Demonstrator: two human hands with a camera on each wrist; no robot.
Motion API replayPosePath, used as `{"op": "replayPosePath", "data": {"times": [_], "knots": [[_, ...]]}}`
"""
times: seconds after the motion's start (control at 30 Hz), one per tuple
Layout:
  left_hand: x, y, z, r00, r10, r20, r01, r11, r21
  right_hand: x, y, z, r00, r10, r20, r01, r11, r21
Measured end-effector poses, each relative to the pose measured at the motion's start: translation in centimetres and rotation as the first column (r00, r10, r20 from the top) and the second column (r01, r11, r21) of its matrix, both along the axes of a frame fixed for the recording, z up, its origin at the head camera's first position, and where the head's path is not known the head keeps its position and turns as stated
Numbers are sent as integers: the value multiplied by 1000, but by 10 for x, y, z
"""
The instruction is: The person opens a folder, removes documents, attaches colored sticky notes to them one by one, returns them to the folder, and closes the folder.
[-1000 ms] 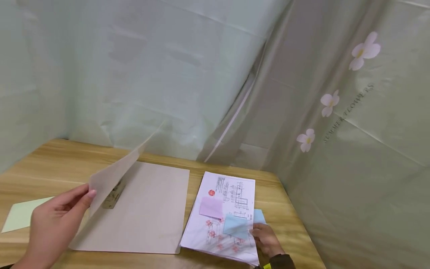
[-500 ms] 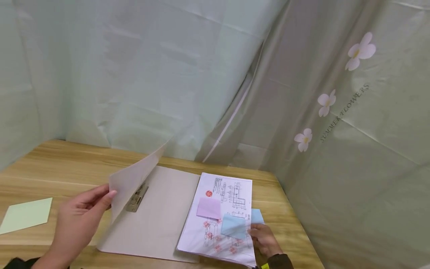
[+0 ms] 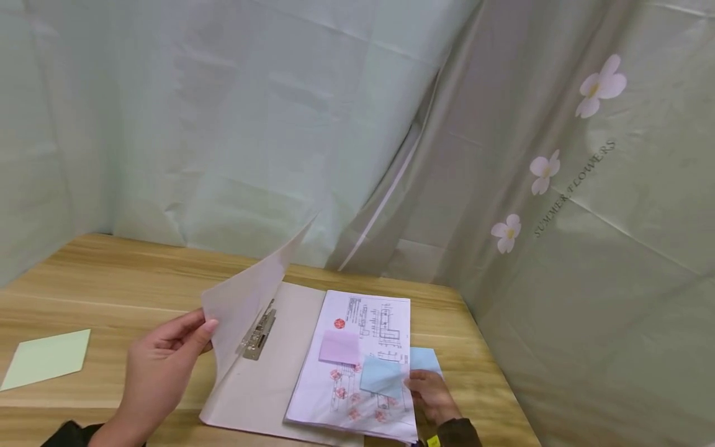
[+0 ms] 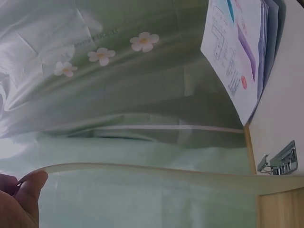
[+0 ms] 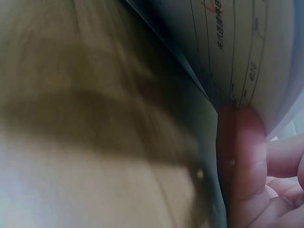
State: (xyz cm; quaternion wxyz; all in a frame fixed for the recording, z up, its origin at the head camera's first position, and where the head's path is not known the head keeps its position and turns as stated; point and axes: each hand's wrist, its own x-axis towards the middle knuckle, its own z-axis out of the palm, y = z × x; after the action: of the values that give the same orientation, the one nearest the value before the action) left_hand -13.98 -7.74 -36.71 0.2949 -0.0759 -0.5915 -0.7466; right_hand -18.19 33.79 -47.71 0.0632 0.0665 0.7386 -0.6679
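Note:
My left hand [image 3: 162,366] pinches the raised cover of a pale file folder [image 3: 240,397], thumb on one side and fingers on the other. A metal clip [image 3: 260,333] is fixed inside, near the fold; the left wrist view also shows the clip [image 4: 284,160]. My right hand [image 3: 432,397] grips the right edge of a stack of printed drawings [image 3: 368,316], whose left part lies over the folder's right side. On the top sheet are a pink sticky note [image 3: 339,347] and a blue sticky note [image 3: 382,376]. Fingers [image 5: 249,156] press against the sheets in the right wrist view.
A pale green paper square [image 3: 47,359] lies at the left of the wooden table [image 3: 139,267]. Another blue paper [image 3: 426,359] shows beyond the stack's right edge. A flower-printed curtain [image 3: 251,124] hangs behind and along the right side.
The folder has slid right with my left hand, its right side passing beneath the stack. The stack and my right hand have shifted slightly left.

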Motion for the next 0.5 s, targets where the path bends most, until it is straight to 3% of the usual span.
{"op": "replayPosePath", "data": {"times": [0.13,0.17,0.27,0.33,0.5], "knots": [[-4,-8,-10,1000,-1,-17,2,996,85,-2,-8,2,1000,3,-11,-3,1000,-18],[-8,-12,-18,998,-22,-57,29,992,120,-3,-10,2,1000,6,-11,-7,999,-32],[-17,-24,-34,997,-36,-64,46,985,163,-6,-16,1,1000,19,-12,-20,997,-69],[-25,-33,-50,996,-50,-76,62,986,156,-7,-20,0,999,31,-18,-33,995,-92],[-50,-59,-103,994,-73,-87,85,985,148,-12,-32,-4,997,76,-8,-76,974,-214]]}}
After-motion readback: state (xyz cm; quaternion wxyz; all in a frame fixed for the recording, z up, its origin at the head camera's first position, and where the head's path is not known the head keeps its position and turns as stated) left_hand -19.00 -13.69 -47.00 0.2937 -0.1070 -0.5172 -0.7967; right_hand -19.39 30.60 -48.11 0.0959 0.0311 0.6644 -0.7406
